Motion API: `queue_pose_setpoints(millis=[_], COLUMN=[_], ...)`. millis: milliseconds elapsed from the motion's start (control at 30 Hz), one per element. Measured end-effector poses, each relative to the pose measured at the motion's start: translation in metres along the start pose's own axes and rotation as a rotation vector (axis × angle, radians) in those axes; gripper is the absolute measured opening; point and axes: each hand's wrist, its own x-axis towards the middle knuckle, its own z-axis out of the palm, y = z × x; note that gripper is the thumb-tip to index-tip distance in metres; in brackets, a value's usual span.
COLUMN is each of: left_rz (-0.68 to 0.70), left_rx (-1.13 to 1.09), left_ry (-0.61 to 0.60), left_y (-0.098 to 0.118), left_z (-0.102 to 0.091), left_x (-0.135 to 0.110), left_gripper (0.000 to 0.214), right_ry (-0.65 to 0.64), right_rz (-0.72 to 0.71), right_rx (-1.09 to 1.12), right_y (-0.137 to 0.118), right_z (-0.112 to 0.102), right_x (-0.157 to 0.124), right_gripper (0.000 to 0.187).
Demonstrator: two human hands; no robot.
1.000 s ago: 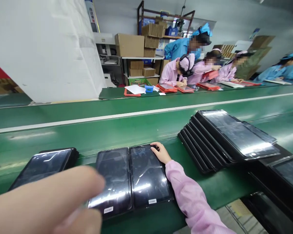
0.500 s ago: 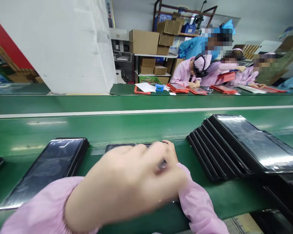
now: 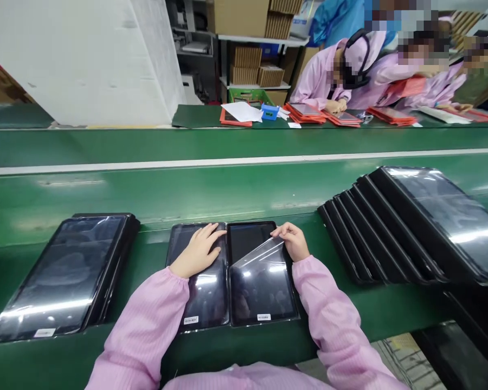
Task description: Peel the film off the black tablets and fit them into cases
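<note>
Peeling clear film off a black tablet, lower centre, with the right hand pinching its corner; left hand lying open on the adjoining tablet; both flat on the green worktop.

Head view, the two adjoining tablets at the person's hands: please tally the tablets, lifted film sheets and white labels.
Black tablets, by the left hand and right hand: 2
Lifted clear film sheets: 1
White labels: 2
Total: 5
</note>
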Motion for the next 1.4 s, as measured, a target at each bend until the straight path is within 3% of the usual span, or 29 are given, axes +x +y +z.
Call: queue_pose_setpoints(millis=[400,833,1133,1400], left_rz=[-0.035,-0.04,-0.039,-0.04], left_rx=[-0.037,-0.023,-0.007,-0.004], left_ry=[-0.141,-0.146,-0.136,-0.147], left_y=[0.001,0.0,-0.002,-0.004], left_z=[-0.007,-0.008,-0.008,-0.008], left_x=[-0.003,-0.004,-0.004,-0.004], left_gripper=[0.046,0.044,0.044,0.045], right_ry=[0.014,0.048,0.066,0.113], right_rz=[0.258,0.352,0.323,0.17], right_rx=[0.362,0.562,0.476,0.183], right_y=[-0.014,-0.018,-0.015,-0.018], right_z=[-0.003,-0.002,-0.002,0.011], right_x=[0.01,0.011,0.011,0.003], right_gripper=[0.023,0.028,0.024,0.018])
